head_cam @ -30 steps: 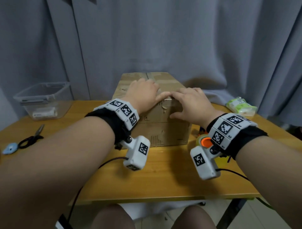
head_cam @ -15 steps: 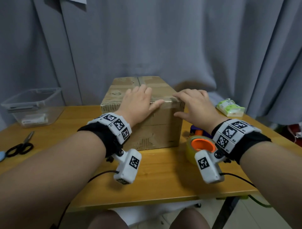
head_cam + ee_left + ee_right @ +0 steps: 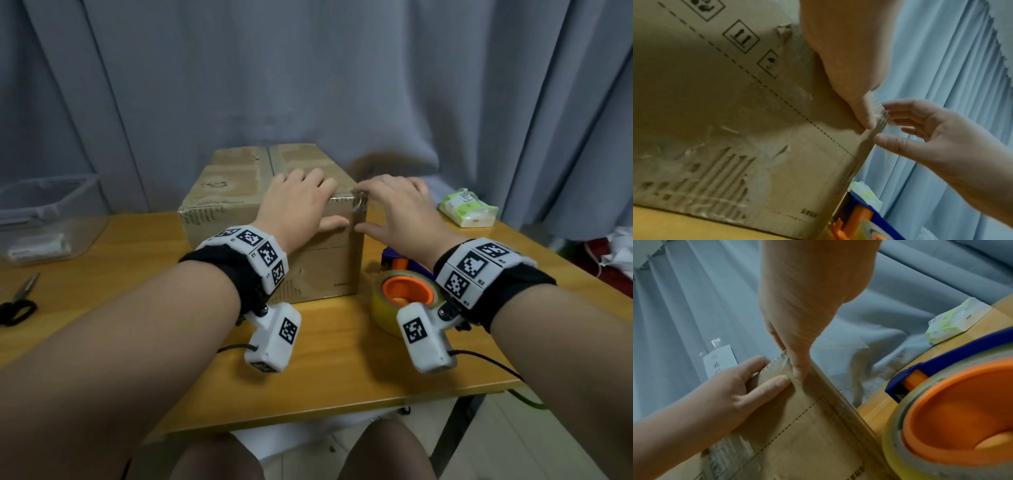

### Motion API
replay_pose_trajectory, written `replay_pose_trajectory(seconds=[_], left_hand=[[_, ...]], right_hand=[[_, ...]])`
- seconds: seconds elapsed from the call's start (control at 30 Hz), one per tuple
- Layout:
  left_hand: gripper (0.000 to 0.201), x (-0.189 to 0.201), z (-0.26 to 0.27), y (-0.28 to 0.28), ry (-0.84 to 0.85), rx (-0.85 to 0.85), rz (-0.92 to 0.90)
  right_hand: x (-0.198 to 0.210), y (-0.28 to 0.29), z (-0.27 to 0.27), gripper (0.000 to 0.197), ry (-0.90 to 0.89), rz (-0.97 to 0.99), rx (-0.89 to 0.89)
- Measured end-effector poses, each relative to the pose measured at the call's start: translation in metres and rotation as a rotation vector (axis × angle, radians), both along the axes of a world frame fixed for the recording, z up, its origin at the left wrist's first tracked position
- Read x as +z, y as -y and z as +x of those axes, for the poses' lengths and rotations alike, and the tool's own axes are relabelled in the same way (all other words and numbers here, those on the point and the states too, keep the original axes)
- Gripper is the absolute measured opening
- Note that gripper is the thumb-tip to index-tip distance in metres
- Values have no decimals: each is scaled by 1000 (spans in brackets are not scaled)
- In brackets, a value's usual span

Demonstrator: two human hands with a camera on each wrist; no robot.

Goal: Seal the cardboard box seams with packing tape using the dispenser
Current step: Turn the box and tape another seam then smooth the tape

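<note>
The brown cardboard box (image 3: 222,192) stands on the wooden table (image 3: 325,370). My left hand (image 3: 308,202) lies flat on the box's top at the front right, its thumb on the front face. My right hand (image 3: 387,209) straddles the front right top corner, fingertips on a crumpled clear tape end (image 3: 881,113), thumb spread below. Neither hand holds anything. In the right wrist view both thumbs meet beside the tape end (image 3: 780,361) on the box (image 3: 807,434). The tape dispenser (image 3: 406,294), with an orange core and blue frame, lies on the table right of the box, under my right wrist.
A clear plastic bin (image 3: 44,212) and black scissors (image 3: 19,305) sit at the table's left. A green wipes pack (image 3: 467,207) lies at the back right. Grey curtain (image 3: 308,85) hangs close behind the box. The table's front edge runs just past my wrists.
Both hands have slid right along the box's front top edge to its right corner. The dispenser has come into full view under my right wrist.
</note>
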State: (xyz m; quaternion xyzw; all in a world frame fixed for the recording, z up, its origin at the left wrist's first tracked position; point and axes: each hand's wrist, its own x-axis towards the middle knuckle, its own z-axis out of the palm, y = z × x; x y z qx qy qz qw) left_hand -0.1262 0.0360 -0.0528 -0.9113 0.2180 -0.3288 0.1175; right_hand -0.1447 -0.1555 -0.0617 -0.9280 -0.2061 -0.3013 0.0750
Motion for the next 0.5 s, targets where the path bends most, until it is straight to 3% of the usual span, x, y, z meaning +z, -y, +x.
replay_pose_trajectory(seconds=[0.2, 0.43, 0.5], left_hand=[[61, 3, -1, -12, -42, -14, -23], [65, 14, -6, -40, -110, -13, -21], [58, 19, -4, -29, -175, -117, -104]], right_hand=[[-9, 1, -3, 72, -6, 148, -66], [-18, -4, -17, 59, 51, 106, -139], [-19, -11, -19, 58, 55, 102, -135]])
